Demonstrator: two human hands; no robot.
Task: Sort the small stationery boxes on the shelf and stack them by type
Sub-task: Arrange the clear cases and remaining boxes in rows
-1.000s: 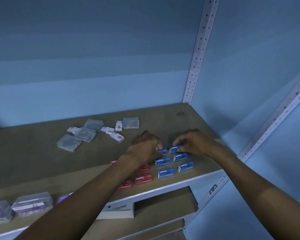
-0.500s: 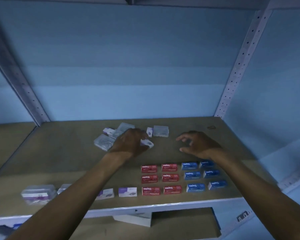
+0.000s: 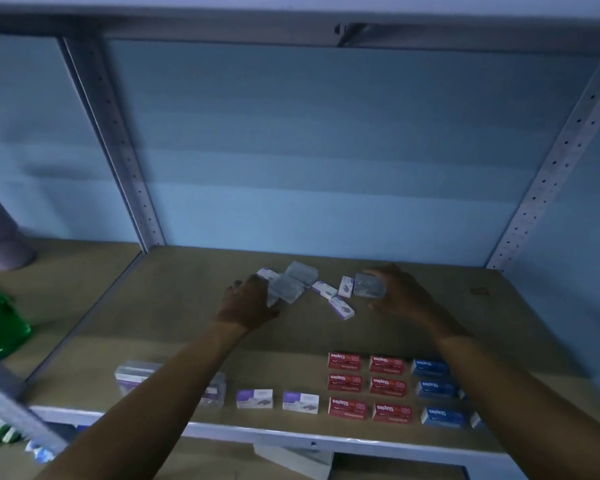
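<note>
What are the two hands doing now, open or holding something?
Left hand: fingers on a clear plastic case; firm grip cannot be told.
Right hand: closed around another clear case.

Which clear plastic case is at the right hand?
The lone clear plastic case farthest right, against the right hand; the other clear cases cluster by the left hand.

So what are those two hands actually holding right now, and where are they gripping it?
The right hand grips a clear plastic box by its right side. The left hand touches another clear box at its left edge; whether it is gripping cannot be told.
</note>
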